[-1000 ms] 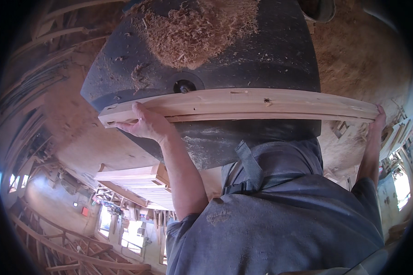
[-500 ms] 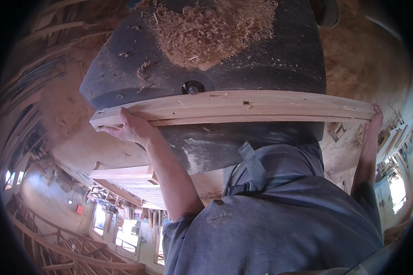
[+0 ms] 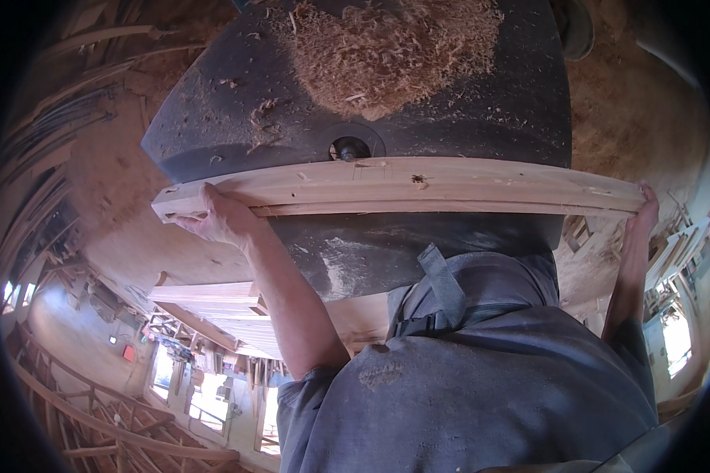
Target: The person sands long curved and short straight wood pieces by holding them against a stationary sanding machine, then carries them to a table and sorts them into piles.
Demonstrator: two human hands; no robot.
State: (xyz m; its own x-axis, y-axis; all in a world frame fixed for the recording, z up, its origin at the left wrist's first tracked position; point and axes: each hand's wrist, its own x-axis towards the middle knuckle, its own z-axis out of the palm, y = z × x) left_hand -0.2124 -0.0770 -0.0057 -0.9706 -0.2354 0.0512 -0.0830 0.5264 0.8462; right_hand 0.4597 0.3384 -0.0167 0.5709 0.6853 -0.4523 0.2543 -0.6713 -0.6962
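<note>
A long pale wooden board (image 3: 481, 181), with a groove along its near edge and a dark knot near its middle, lies crosswise over a dark machine table (image 3: 237, 126). Its two ends reach past the table's sides. At the left end my left hand (image 3: 221, 217) is closed around the board, thumb on top. My right hand (image 3: 647, 206) grips the far right end, its fingers partly hidden by the wood. Just beyond the board's far edge, a dark round cutter spindle (image 3: 349, 148) stands in a circular opening in the table.
A big heap of wood shavings (image 3: 394, 59) covers the table's far part. Stacked boards (image 3: 213, 303) lie behind my left arm. Long timber pieces (image 3: 47, 181) line the left side, and curved wooden parts (image 3: 126, 430) fill the lower left. More boards (image 3: 678, 248) stand at the right.
The board has shifted slightly left relative to the spindle and table, both hands still holding its ends. The view has also moved a little.
</note>
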